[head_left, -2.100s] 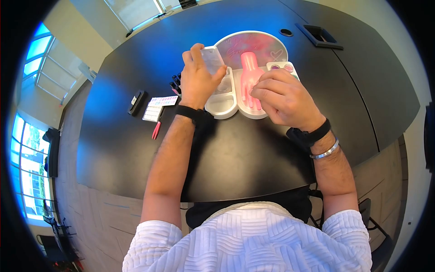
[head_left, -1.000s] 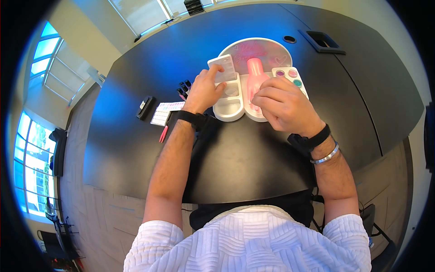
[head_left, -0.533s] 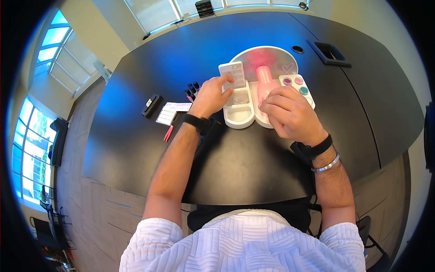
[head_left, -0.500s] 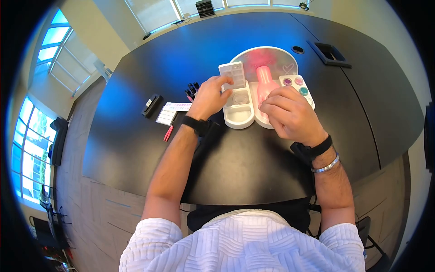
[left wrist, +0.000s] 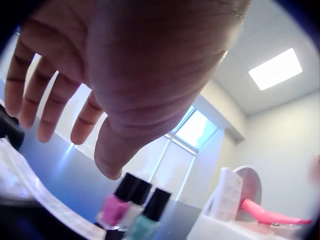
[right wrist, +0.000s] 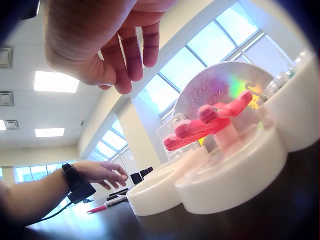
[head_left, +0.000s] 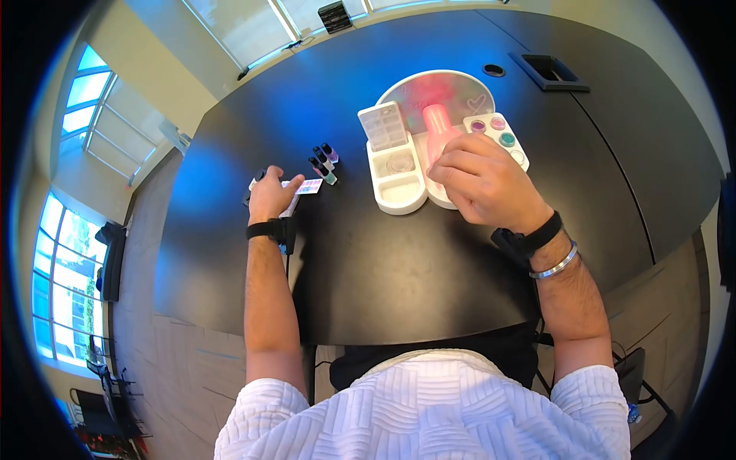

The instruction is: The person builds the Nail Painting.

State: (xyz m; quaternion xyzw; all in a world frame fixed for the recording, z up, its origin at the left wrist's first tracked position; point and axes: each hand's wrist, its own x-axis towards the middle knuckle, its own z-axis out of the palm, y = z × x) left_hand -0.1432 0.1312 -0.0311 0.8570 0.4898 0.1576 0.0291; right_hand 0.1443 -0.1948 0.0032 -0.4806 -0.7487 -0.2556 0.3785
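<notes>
My left hand (head_left: pixel 272 195) is over several small printed sheets (head_left: pixel 309 187) and a black case (head_left: pixel 252 184) at the table's left. In the left wrist view its fingers (left wrist: pixel 47 122) are apart, with nothing between them. My right hand (head_left: pixel 487 180) hovers over a pink model hand (head_left: pixel 437 123), fingers loosely curled and thumb near the index; no object shows in it. The model hand lies in a white nail-kit stand (head_left: pixel 406 205), its pink fingers (right wrist: pixel 205 120) pointing at me. A clear compartment lid (head_left: pixel 382 126) stands raised on the stand's left part.
Several nail polish bottles (head_left: pixel 322 165) with black caps stand between the sheets and the stand. Small glitter pots (head_left: pixel 507 139) sit in the stand's right tray. Behind rises an oval mirror-like panel (head_left: pixel 418 90). A cable opening (head_left: pixel 550 70) is at the back right.
My left hand has left the raised clear lid and moved left to the sheets and black case. The lid stays upright. My right hand keeps its pose over the model hand.
</notes>
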